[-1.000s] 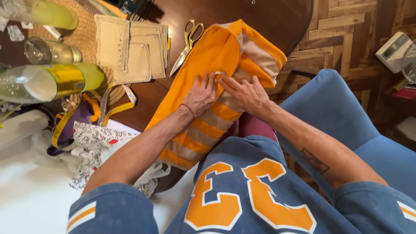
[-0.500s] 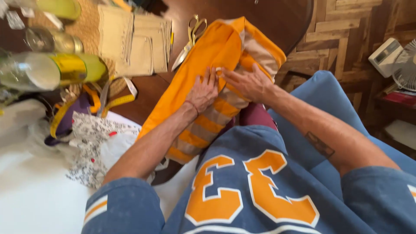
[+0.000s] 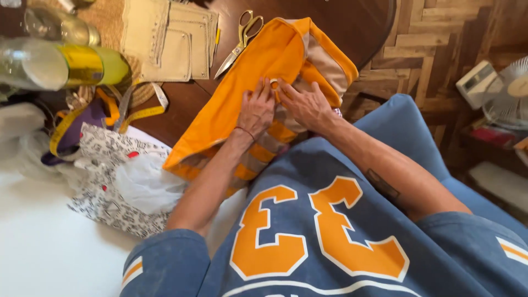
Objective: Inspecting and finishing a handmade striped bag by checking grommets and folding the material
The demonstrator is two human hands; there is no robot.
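Both hands press orange fabric

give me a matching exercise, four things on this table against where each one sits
Things:
1. scissors
2. orange garment
3. beige fabric pieces
4. patterned cloth

Places:
a. under both hands
b. left of the scissors
c. bottom left, on the white surface
d. on the wood, by the garment's top edge

Pairs: 1-d, 2-a, 3-b, 4-c

The person wears a blue short-sleeved jersey with orange white-edged numerals, striped sleeve cuffs, and a thin wrist band.
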